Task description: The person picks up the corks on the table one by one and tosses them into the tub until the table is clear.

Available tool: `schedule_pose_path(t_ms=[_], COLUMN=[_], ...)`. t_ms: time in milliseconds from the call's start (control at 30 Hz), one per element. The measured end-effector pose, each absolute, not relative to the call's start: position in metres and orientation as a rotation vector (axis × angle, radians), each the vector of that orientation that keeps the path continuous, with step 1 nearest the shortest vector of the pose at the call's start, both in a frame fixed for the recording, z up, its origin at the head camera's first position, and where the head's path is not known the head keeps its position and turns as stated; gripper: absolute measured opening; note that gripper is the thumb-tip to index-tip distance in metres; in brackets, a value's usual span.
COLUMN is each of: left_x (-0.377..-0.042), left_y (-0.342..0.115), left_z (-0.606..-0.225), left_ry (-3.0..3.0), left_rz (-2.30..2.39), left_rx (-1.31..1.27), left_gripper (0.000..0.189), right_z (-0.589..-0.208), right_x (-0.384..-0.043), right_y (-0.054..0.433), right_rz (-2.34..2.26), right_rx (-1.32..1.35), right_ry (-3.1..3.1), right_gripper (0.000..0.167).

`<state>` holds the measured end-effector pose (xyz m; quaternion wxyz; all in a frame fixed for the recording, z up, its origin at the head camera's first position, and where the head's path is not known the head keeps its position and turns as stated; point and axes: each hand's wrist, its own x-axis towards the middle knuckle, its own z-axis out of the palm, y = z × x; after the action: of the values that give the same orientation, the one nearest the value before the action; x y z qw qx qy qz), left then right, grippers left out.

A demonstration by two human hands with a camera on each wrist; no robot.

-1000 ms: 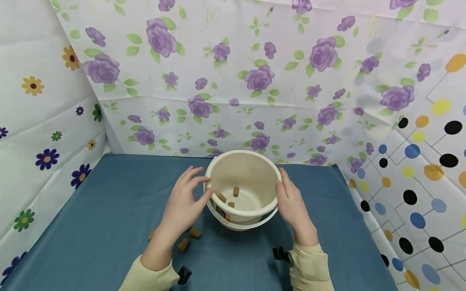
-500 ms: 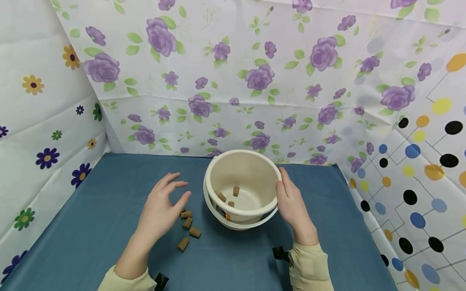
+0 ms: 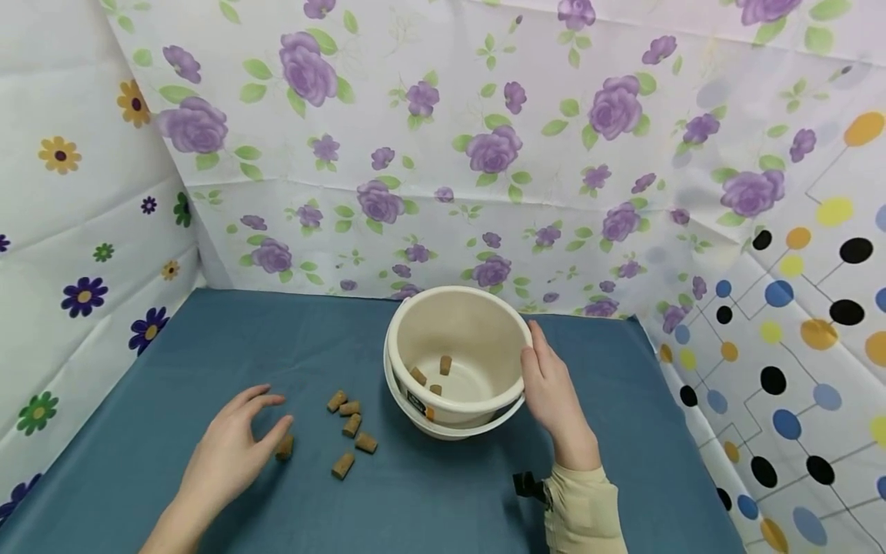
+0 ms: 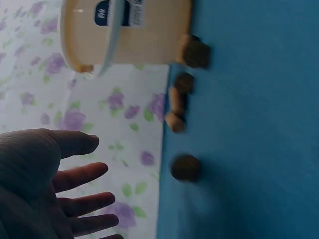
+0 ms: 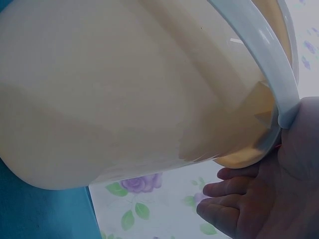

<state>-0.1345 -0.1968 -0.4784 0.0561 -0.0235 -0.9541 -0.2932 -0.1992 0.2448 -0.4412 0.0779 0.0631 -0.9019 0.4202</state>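
A cream plastic bucket [image 3: 477, 338] with a lowered white handle [image 3: 450, 438] stands upright near the back of the cloth. Three brown corks [image 3: 446, 365] lie inside it. My right hand [image 3: 557, 396] rests against the right side of its rim, fingers extended along the outside; the right wrist view shows these fingers [image 5: 227, 186] loosely bent beside the rim. Spread and holding nothing, my left hand [image 3: 228, 446] hovers left of the bucket, thumb close to a single cork [image 3: 284, 447]. Between this hand and the bucket lie several more corks [image 3: 351, 425].
Blue cloth [image 3: 429, 500] covers the table. A white sheet with purple flowers [image 3: 443, 154] hangs behind the bucket. Patterned sheets flank the table, one with flowers [image 3: 83, 296] at left and one with coloured dots [image 3: 775, 381] at right.
My left hand has let go of the bucket's left rim and moved left and toward me, uncovering corks on the cloth. My right hand has stayed at the bucket.
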Motion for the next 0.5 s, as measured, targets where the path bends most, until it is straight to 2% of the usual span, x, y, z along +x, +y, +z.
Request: schedule_pose_path(t_ms=[267,500], left_x=[-0.124,-0.126], left_y=[-0.213,-0.211], left_z=[-0.497,-0.496], left_ry=[-2.998,-3.081], left_rz=[-0.884,-0.766], left_rx=[-0.018,0.030], left_gripper=[0.044,0.048], right_z=[-0.441,-0.440], right_x=[-0.199,-0.200], right_y=[0.245,0.244], right_rz=[1.266,1.288], right_rx=[0.173,0.179], right_ry=[-2.711,-2.710], right_gripper=[0.060,0.061])
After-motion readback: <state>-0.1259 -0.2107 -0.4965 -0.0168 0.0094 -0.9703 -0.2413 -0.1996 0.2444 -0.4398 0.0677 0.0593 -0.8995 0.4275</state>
